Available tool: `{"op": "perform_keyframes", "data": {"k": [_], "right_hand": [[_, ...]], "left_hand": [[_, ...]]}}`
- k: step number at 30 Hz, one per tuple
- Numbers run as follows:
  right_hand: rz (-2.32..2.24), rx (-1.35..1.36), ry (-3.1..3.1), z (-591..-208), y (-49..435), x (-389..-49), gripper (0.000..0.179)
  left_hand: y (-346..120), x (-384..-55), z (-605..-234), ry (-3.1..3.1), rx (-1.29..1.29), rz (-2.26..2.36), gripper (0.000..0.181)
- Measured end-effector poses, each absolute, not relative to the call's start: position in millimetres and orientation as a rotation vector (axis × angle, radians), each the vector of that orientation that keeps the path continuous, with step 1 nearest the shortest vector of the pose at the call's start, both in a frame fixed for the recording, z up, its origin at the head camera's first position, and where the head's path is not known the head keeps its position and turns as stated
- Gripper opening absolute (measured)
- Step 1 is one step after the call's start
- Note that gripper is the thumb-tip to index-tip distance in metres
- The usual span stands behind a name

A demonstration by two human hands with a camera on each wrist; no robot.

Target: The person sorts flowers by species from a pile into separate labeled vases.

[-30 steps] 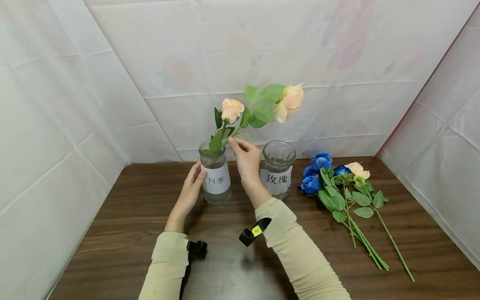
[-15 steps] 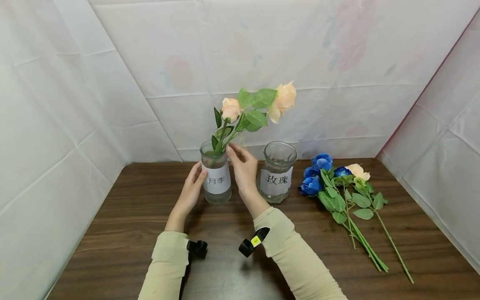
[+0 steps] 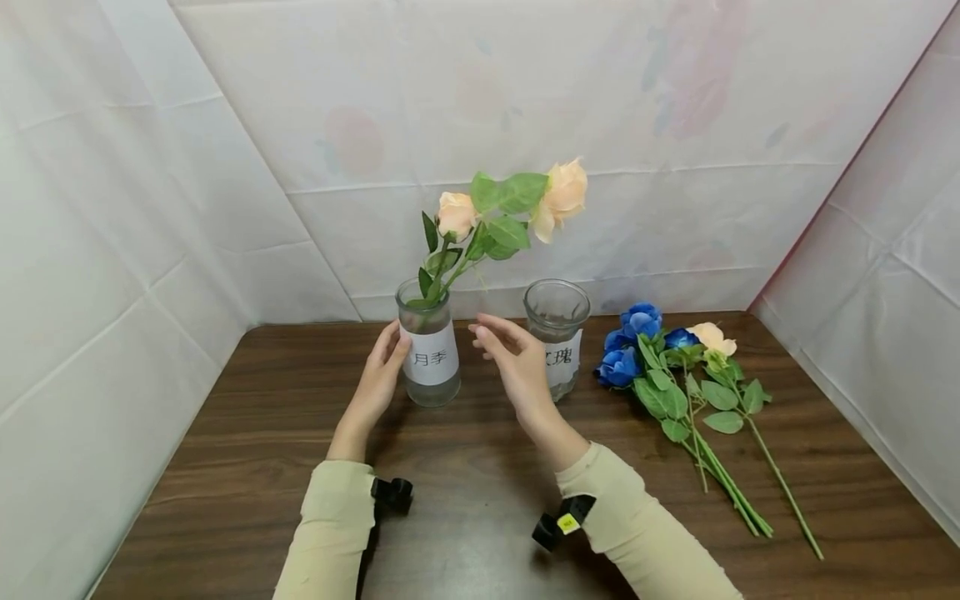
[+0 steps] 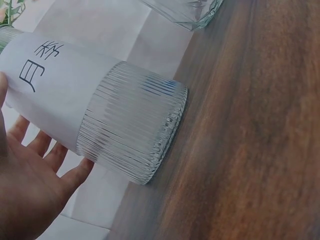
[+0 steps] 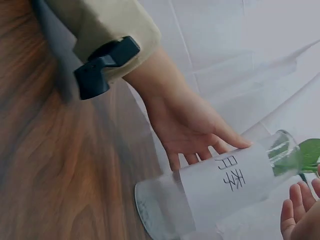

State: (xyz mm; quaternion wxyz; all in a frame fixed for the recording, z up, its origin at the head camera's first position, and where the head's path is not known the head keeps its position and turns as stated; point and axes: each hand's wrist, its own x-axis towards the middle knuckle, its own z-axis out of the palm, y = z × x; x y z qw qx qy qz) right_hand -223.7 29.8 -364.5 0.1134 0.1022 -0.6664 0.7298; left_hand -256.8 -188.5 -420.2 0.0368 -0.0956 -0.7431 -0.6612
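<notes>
table | two vases | loose flowers

Left hand rests against the labelled vase of peach roses — right hand hovers open beside it.

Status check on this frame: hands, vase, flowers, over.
Left hand steadies labelled ribbed glass vase holding two peach roses. Right hand open, holding nothing. Empty glass vase right behind it.

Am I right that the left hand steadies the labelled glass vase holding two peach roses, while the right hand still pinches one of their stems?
Not quite. The left hand does rest on the labelled glass vase with the two peach roses, but the right hand pinches no stem: in the head view it hangs open between the two vases, fingers relaxed, holding nothing.
</notes>
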Motion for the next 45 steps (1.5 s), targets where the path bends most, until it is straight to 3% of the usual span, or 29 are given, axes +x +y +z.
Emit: {"op": "perform_keyframes", "data": {"k": [9,24,45], "right_hand": [[2.092,0.312,-2.050,-366,71,-193,0.029],[1.987,0.094,-2.135,-369,165,-157,0.037],[1.862,-0.236,-2.179,-393,317,-129,0.019]], "left_hand": [[-189,-260,-420,-2.271,-0.295,-2.020,0.055],[-187,-259,-420,-2.295,-0.297,-2.023,0.056],[-188,-258,-420,-2.282,-0.302,-2.031,0.056]]}}
